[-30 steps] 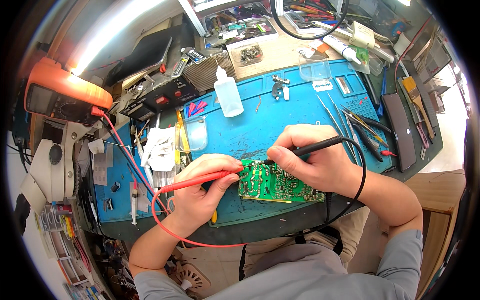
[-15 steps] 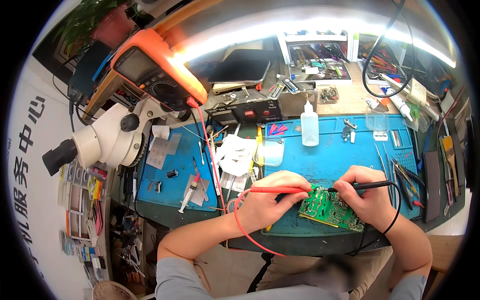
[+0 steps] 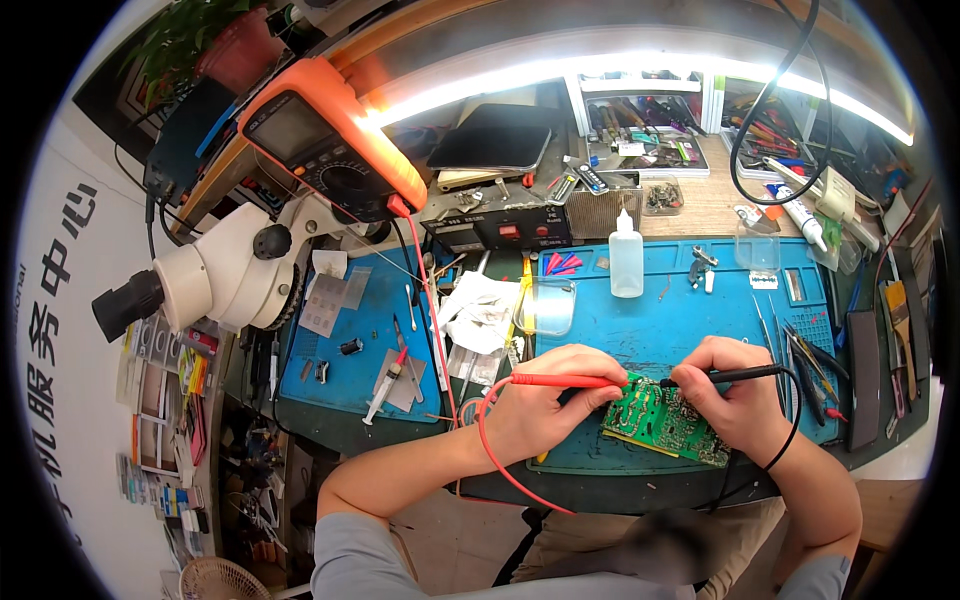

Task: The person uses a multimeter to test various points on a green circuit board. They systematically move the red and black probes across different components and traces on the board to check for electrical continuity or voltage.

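Observation:
My left hand point(image 3: 560, 402) is closed around a red multimeter probe point(image 3: 560, 380), its tip at the upper left of a green circuit board point(image 3: 655, 415). From the other side, my right hand point(image 3: 730, 390) pinches a black multimeter probe point(image 3: 745, 374), pointing left at the board's upper edge. Whether either tip touches a solder point is too small to tell. The board lies solder side up, tilted, near the front of the blue mat point(image 3: 600, 345). An orange multimeter point(image 3: 335, 140) stands at the back left, with the red lead plugged into it.
A white microscope point(image 3: 215, 275) reaches in from the left. Behind the board stands a clear squeeze bottle point(image 3: 626, 260). Pliers point(image 3: 808, 370) and tweezers lie to the right. A syringe point(image 3: 386, 385), crumpled white tissue point(image 3: 475, 310) and a clear box point(image 3: 548, 305) are left of centre.
The whole view has shifted slightly, so the surroundings sit a little farther right and lower. Both hands keep their probes at the board's upper edge, nearly unmoved.

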`<state>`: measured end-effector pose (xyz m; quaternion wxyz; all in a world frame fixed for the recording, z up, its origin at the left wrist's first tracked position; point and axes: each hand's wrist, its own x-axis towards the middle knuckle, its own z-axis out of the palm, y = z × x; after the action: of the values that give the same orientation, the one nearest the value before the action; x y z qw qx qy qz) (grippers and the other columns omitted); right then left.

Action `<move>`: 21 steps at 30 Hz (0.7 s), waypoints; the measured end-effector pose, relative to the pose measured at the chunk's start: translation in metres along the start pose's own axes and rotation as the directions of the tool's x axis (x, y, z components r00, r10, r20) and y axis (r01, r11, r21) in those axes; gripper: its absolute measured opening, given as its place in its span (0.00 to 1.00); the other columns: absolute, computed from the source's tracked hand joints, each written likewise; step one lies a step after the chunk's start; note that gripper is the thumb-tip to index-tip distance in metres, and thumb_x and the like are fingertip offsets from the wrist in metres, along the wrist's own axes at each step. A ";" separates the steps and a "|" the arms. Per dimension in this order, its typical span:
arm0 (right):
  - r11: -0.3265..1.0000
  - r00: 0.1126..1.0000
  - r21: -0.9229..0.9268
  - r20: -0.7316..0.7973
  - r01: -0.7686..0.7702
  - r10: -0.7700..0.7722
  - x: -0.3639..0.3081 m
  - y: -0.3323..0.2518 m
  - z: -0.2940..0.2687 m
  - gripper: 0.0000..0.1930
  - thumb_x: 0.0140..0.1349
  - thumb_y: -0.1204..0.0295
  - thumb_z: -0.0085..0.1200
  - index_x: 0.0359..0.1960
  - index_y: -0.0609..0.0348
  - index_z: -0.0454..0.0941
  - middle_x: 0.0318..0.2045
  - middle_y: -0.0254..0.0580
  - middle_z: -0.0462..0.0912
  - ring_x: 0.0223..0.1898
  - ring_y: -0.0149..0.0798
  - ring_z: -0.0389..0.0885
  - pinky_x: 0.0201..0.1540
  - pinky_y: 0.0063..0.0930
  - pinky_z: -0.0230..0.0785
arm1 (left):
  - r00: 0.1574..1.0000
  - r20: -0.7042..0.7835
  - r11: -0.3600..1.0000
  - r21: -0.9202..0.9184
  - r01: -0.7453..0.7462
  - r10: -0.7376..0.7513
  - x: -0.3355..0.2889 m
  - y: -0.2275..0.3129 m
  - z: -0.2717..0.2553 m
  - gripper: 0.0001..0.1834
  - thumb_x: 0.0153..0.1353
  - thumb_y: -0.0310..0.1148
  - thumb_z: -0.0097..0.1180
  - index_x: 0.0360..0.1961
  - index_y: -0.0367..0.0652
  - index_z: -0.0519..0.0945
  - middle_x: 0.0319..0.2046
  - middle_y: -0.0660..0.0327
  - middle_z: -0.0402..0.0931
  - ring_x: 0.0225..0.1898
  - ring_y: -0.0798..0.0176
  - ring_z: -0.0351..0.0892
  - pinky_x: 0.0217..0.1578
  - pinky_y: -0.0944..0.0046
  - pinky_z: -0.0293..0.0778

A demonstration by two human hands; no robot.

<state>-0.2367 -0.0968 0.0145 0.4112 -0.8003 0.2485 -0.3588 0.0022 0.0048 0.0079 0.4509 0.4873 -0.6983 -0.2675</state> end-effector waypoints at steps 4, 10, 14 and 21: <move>1.000 1.000 0.010 -0.005 0.014 -0.014 0.003 -0.001 -0.002 0.07 0.63 0.74 0.66 0.29 0.63 0.83 0.22 0.42 0.82 0.23 0.36 0.80 0.27 0.28 0.69 | 1.000 0.007 0.999 0.036 0.010 -0.010 0.004 0.002 -0.001 0.08 0.64 0.25 0.67 0.43 0.36 0.85 0.42 0.56 0.87 0.45 0.57 0.86 0.47 0.60 0.81; 1.000 1.000 0.000 0.021 -0.006 0.006 0.004 -0.007 -0.004 0.07 0.64 0.73 0.66 0.30 0.61 0.84 0.23 0.41 0.83 0.23 0.36 0.81 0.27 0.28 0.70 | 1.000 -0.027 1.000 0.023 -0.002 0.003 0.004 0.003 0.002 0.08 0.61 0.24 0.68 0.41 0.37 0.85 0.39 0.55 0.86 0.40 0.56 0.86 0.43 0.60 0.81; 0.999 0.999 -0.027 -0.049 0.021 -0.022 0.001 -0.002 -0.003 0.10 0.65 0.70 0.65 0.28 0.61 0.83 0.22 0.41 0.82 0.21 0.36 0.80 0.25 0.29 0.69 | 0.998 -0.026 0.997 0.053 -0.047 0.049 0.007 0.003 0.003 0.08 0.61 0.23 0.68 0.41 0.36 0.85 0.39 0.55 0.86 0.41 0.57 0.86 0.43 0.61 0.82; 1.000 0.999 -0.013 -0.046 0.022 -0.022 0.000 -0.002 -0.004 0.10 0.66 0.69 0.64 0.28 0.61 0.83 0.21 0.41 0.81 0.21 0.36 0.79 0.24 0.30 0.69 | 0.999 -0.006 0.998 0.057 -0.041 0.042 0.008 0.003 0.002 0.08 0.61 0.23 0.68 0.42 0.35 0.85 0.40 0.55 0.87 0.43 0.57 0.86 0.44 0.60 0.82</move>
<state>-0.2396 -0.0977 0.0185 0.3963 -0.7972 0.2513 -0.3799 -0.0018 -0.0009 0.0127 0.4450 0.4863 -0.7139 -0.2365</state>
